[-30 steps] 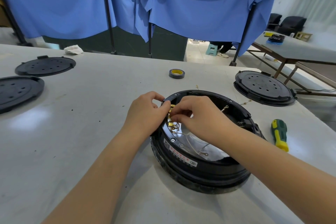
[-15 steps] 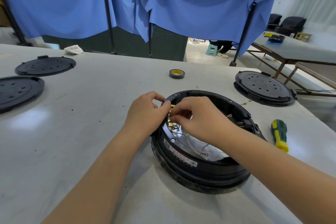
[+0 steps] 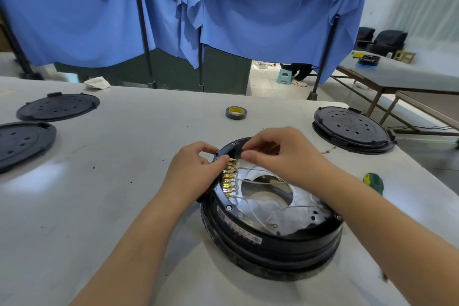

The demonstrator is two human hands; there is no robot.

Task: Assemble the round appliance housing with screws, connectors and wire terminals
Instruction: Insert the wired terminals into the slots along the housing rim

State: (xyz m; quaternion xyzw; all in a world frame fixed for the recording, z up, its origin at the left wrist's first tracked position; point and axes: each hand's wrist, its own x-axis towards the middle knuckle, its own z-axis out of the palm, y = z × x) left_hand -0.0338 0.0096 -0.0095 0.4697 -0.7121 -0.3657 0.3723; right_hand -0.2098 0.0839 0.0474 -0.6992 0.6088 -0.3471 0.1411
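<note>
Your right hand has lifted off the terminal strip, so the gold terminals now show. Keep the left hand braced on the rim and feed each wire straight in. The black round housing sits mid-bench, open side up. Left fingers pinch the strip's top; right fingers pinch close together, seemingly on 1 thin white wire.

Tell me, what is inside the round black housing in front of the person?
Inside the housing show a shiny metal plate, a row of brass terminals at its left rim, and thin white wires. The right hand covers the far part; what lies under the plate is hidden.
</note>
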